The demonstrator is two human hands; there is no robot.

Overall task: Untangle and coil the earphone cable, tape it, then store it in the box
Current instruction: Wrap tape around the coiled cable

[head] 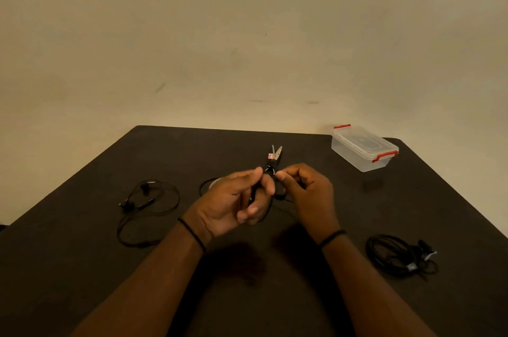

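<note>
Head view. A dark table (82, 268) is seen from above, set against a plain beige wall (247, 34).

Both hands are raised together over the middle of the table. The left hand (233, 202) is turned palm up with its fingers curled inward; a thin black earphone cable (254, 193) is pinched between its thumb and fingers. The right hand (305, 188) is curled beside it, thumb against forefinger, and the same cable is pinched at its fingertips. The 2 hands are almost touching at the thumbs. A dark band is worn on each wrist.

Just behind the hands, a pair of scissors (275, 156) lies on the table with its blades pointing away and slightly parted. A roll of tape (215, 182) is partly hidden behind the left hand.

A second set of earphones (148, 207) lies loosely looped on the table at the left, well apart from the hands. A coiled bundle of earphones (398, 257) lies at the near right.

A clear plastic box (362, 148) with 2 red clips and its lid on stands at the far right corner of the table.
</note>
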